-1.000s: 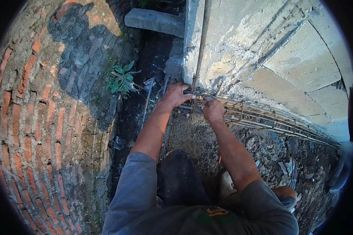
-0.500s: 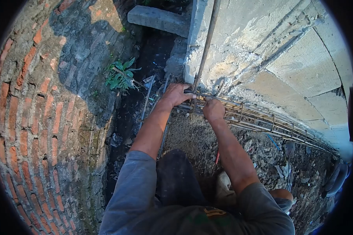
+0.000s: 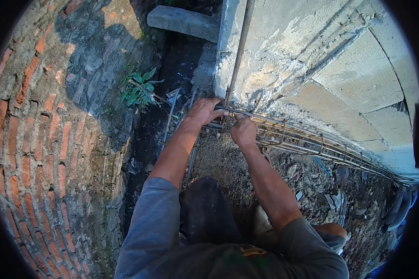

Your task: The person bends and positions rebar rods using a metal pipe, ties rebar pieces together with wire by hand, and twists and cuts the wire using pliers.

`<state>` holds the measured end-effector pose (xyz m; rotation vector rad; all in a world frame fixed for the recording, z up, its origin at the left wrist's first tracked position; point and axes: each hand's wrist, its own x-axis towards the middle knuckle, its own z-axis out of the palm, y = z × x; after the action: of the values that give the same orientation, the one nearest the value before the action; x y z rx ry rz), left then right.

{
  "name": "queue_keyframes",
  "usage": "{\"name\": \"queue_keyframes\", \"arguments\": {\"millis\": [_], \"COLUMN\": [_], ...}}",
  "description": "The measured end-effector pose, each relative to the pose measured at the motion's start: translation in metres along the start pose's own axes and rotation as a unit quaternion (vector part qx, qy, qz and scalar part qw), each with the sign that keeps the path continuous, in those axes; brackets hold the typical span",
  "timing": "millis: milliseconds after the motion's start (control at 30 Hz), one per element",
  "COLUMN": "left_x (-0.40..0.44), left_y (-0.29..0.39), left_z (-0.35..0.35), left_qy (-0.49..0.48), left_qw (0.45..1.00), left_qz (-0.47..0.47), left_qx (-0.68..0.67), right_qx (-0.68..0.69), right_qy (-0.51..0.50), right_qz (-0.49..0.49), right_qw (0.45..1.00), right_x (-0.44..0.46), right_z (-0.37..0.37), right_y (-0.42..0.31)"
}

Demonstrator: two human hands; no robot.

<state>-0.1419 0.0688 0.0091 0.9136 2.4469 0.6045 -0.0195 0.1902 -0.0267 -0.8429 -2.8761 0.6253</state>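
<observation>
A long cage of steel bars with square ties point(image 3: 321, 148) lies along the foot of the plastered wall. My left hand point(image 3: 203, 111) is wrapped round the cage's near-left end, its thumb on the top bar. Just right of it, my right hand point(image 3: 244, 131) is closed in a fist at the same bars; what its fingers pinch is too small to make out. Between the hands, an upright steel rod point(image 3: 239, 56) rises along the wall's corner.
A curved brick wall point(image 3: 46, 153) fills the left side. A dark ditch with a green plant point(image 3: 138, 89) and loose rods point(image 3: 171, 118) runs beside it. A concrete beam point(image 3: 184, 22) spans the ditch. Rubble point(image 3: 307, 186) covers the ground at right.
My right hand has shifted slightly left, closer to my left hand. My left hand keeps its hold on the bars. The view has moved a little.
</observation>
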Motion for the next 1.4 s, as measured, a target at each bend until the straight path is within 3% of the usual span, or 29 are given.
{"name": "queue_keyframes", "arguments": {"millis": [133, 200, 300, 433, 600, 733, 833, 1033, 1133, 1200, 1300, 1400], "left_x": [0.0, 0.004, 0.004, 0.007, 0.003, 0.0, 0.001, 0.004, 0.003, 0.004, 0.005, 0.004], "left_y": [0.002, -0.006, -0.01, -0.009, 0.0, 0.001, 0.006, -0.004, -0.003, -0.007, -0.009, -0.009], "left_z": [-0.003, 0.005, 0.013, 0.01, 0.002, 0.003, 0.004, 0.008, 0.011, 0.015, 0.017, 0.015], "left_qy": [-0.014, 0.027, 0.072, 0.043, 0.021, 0.06, 0.039, 0.111, 0.109, 0.155, 0.151, 0.137], "left_qw": [1.0, 0.999, 0.997, 0.999, 0.998, 0.997, 0.997, 0.993, 0.993, 0.987, 0.987, 0.988], "left_qz": [-0.002, 0.04, 0.032, 0.028, -0.026, -0.037, -0.043, 0.008, 0.001, 0.013, 0.014, 0.019], "left_qx": [0.002, -0.003, 0.007, -0.011, -0.05, -0.04, -0.045, -0.05, -0.043, -0.049, -0.054, -0.064], "right_qx": [0.038, 0.029, 0.029, 0.058, 0.024, 0.002, 0.0, 0.039, 0.043, -0.039, -0.096, -0.062], "right_qy": [-0.048, -0.087, -0.08, -0.053, -0.04, -0.035, -0.026, -0.019, -0.037, -0.064, -0.037, -0.041], "right_qz": [-0.008, 0.059, 0.12, 0.084, 0.136, 0.086, 0.095, 0.146, 0.131, 0.05, 0.015, 0.033], "right_qw": [0.998, 0.994, 0.989, 0.993, 0.99, 0.996, 0.995, 0.988, 0.99, 0.996, 0.995, 0.997], "right_x": [0.006, 0.011, 0.012, 0.011, 0.005, 0.002, 0.003, 0.01, 0.008, 0.006, -0.001, -0.002], "right_z": [-0.005, -0.007, -0.01, -0.009, -0.028, -0.027, -0.026, -0.011, -0.011, -0.017, -0.027, -0.03], "right_y": [0.005, 0.006, -0.007, 0.009, -0.001, -0.007, -0.004, -0.017, -0.015, -0.008, 0.002, -0.006]}}
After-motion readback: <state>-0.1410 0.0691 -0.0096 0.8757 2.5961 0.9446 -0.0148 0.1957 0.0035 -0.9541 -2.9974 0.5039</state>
